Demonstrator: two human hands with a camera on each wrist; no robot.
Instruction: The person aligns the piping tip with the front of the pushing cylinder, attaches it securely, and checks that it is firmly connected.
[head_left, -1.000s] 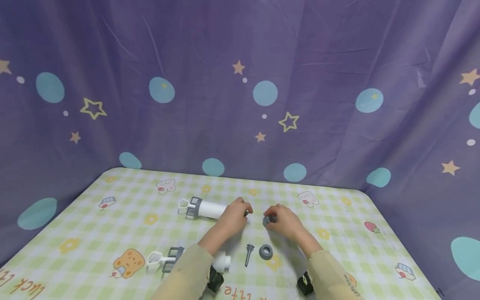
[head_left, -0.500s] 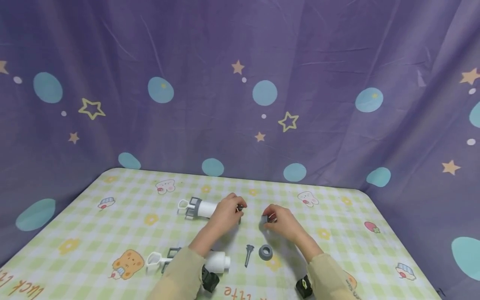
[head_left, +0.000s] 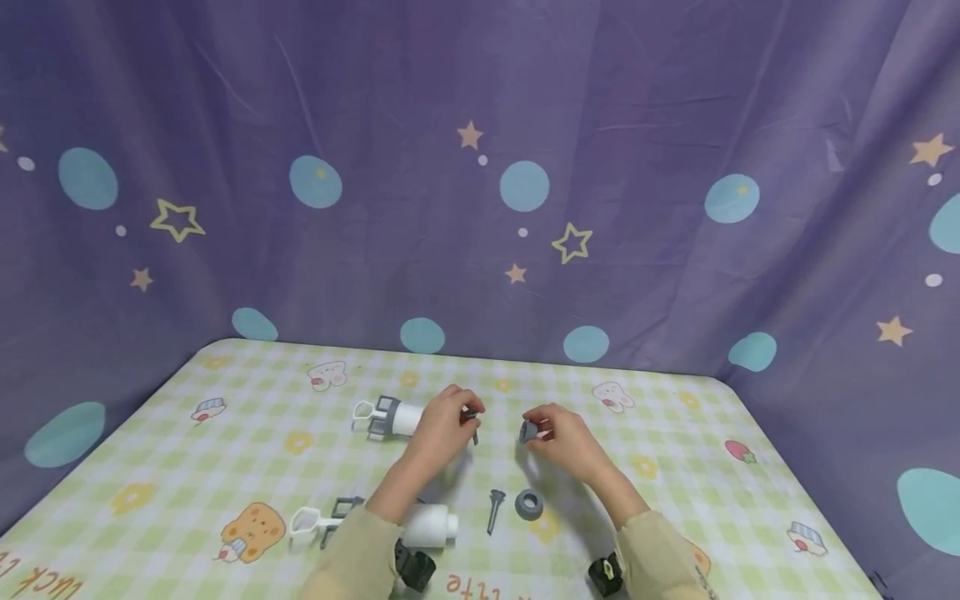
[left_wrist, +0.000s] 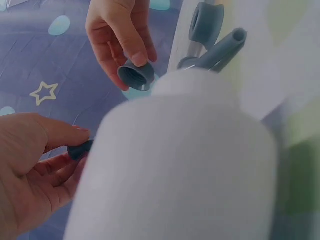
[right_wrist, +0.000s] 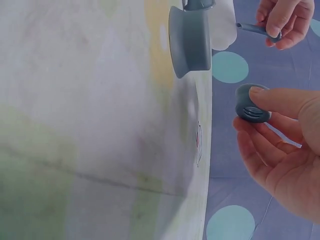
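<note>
My left hand pinches a slim grey nozzle, which points away from the fingers in the right wrist view. My right hand holds a grey screw ring between thumb and fingers. Its inner threads show in the left wrist view. The two pieces are apart, both raised off the table. Behind the left hand lies a white piping syringe with a grey flange and a loop handle; the hand hides its front end. A second white syringe lies nearer, partly covered by the left forearm.
Between the forearms, a second grey nozzle lies on the checked tablecloth. A second grey ring is just right of it. A purple curtain hangs behind the table's far edge.
My left hand has drawn left with the nozzle, widening the gap between the hands and uncovering more of the near syringe. My right hand has shifted slightly left, and its ring has turned.
</note>
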